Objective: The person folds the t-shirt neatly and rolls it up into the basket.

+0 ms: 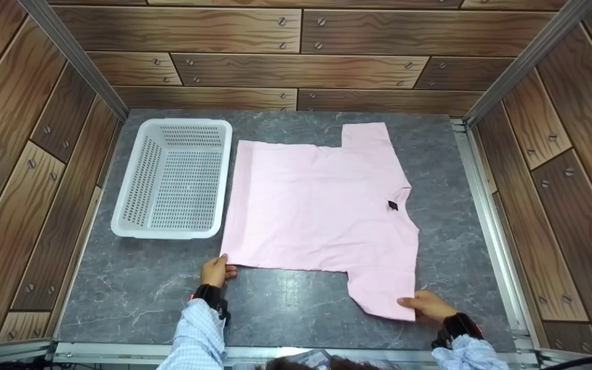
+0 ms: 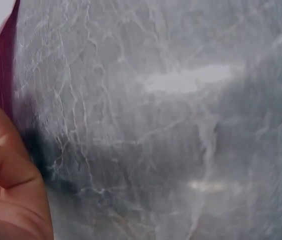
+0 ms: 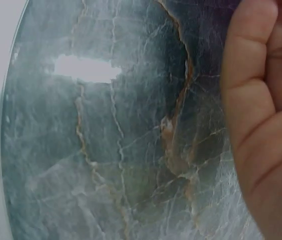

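Observation:
A pink T-shirt [image 1: 316, 205] lies spread on its side across the table, its neckline with a black label toward the right and its hem toward the left. At the near hem corner my left hand [image 1: 215, 271] pinches the cloth between thumb and fingers. My right hand [image 1: 432, 305] pinches the edge of the near sleeve, thumb on top and fingers beneath. In the left wrist view the curled fingers of the left hand [image 2: 11, 185] show beside a strip of the cloth. The right wrist view shows part of the right hand [image 3: 266, 110], its fingertips cut off.
A white perforated plastic basket [image 1: 188, 233] stands on the left of the table, close to the shirt's hem, with nothing seen in it. The grey marbled table [image 1: 285, 308] is bordered by metal rails [image 1: 491, 241] and wood-patterned walls [image 1: 301, 67].

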Demonstrator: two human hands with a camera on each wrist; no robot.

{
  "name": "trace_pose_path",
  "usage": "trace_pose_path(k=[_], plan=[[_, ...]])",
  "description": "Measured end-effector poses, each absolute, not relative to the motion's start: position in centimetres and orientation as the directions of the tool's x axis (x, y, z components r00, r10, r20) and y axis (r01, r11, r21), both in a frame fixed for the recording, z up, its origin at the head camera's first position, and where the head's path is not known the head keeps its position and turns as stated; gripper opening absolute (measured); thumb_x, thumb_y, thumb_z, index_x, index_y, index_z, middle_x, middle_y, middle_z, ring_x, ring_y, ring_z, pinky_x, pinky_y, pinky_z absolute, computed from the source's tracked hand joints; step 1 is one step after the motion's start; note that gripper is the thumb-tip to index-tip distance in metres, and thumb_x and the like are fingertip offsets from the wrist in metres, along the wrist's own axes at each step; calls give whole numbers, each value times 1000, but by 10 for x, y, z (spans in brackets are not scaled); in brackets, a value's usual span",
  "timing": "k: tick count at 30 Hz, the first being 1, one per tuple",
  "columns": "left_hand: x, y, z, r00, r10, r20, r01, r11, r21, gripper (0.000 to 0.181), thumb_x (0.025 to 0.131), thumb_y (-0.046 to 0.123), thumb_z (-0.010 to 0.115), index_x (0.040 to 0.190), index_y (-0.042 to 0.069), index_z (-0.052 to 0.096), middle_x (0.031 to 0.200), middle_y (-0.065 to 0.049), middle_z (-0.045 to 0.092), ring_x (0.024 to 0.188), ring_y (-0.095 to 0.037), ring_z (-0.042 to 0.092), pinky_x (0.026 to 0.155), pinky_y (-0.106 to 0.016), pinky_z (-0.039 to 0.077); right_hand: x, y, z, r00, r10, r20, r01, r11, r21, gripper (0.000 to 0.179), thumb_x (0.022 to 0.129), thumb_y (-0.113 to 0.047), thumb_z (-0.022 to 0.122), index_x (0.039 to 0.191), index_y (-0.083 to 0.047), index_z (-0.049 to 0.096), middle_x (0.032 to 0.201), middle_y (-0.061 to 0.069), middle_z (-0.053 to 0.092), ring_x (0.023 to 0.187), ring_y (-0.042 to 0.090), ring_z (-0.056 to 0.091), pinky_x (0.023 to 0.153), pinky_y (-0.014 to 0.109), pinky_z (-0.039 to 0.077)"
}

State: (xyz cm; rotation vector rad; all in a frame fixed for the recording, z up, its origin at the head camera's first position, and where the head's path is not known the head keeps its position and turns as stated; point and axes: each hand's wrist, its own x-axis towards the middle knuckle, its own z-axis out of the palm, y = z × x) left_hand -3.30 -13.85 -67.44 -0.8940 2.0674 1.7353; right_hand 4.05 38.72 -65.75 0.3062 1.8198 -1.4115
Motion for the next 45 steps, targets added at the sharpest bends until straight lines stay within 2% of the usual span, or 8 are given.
trace_pose_path(k=[9, 15, 20, 25, 33, 36, 40, 45], plan=[[-39, -136, -677, -739, -123, -662, -573, -400, 715, 44, 105, 27, 41, 132, -7, 41, 69, 2, 66, 63, -7, 66, 57, -20, 51, 25, 398, -663, -722, -367, -587, 612, 57, -789, 18, 98, -28, 57, 92, -18, 71, 84, -9, 73, 80, 4, 67, 77, 24, 56], [-47, -131, -675, -770, -86, -632, -495, -544, 677, 36, 106, 23, 38, 131, -3, 38, 81, -2, 70, 81, -14, 70, 75, -27, 56, -5, 423, -703, -789, -367, -493, 550, -62, -833, 21, 101, -26, 52, 100, -22, 73, 93, -9, 74, 88, 5, 69, 84, 27, 56], [-61, -124, -675, -802, -73, -593, -438, -602, 667, 27, 106, 20, 37, 126, 1, 37, 90, -4, 73, 89, -16, 71, 81, -28, 56, -29, 407, -671, -819, -271, -505, 562, -207, -801, 15, 99, -26, 57, 99, -23, 72, 93, -11, 72, 91, 4, 68, 89, 28, 55], [-78, -115, -672, -803, -118, -584, -390, -638, 664, 44, 106, 19, 37, 143, -3, 27, 90, -2, 71, 85, -14, 71, 79, -27, 56, -58, 380, -620, -858, -240, -454, 513, -360, -779, 22, 102, -19, 49, 99, -16, 70, 95, -3, 74, 92, 13, 71, 91, 35, 55], [-103, -100, -663, -790, -224, -571, -365, -577, 731, 55, 106, 21, 35, 154, 0, 18, 101, -8, 69, 82, -13, 70, 78, -27, 57, -110, 369, -593, -869, -41, -493, 479, -322, -817, 19, 103, -18, 45, 97, -15, 63, 88, -4, 73, 86, 13, 71, 94, 35, 54], [-110, -97, -663, -781, -247, -573, -378, -543, 749, 56, 107, 22, 35, 155, 3, 16, 111, -13, 70, 82, -12, 69, 78, -26, 56, -123, 364, -593, -873, -14, -487, 466, -314, -827, 14, 103, -21, 46, 108, -11, 56, 89, -7, 71, 86, 10, 70, 100, 38, 51], [-116, -96, -667, -767, -268, -583, -390, -528, 754, 56, 107, 21, 34, 157, 5, 14, 108, -12, 72, 76, -11, 66, 72, -24, 55, -134, 357, -595, -862, 1, -506, 485, -288, -826, 45, 104, -24, 42, 141, 1, 35, 90, -11, 68, 90, 9, 70, 113, 45, 39], [-125, -96, -703, -808, -332, -487, -360, -377, 853, 46, 104, 27, 44, 145, 7, 42, 110, -12, 70, 89, -23, 70, 79, -33, 58, -143, 349, -603, -855, -20, -518, 510, -209, -834, 65, 106, -44, 24, 157, -7, 13, 148, 10, 49, 138, 31, 45, 121, 48, 22]])
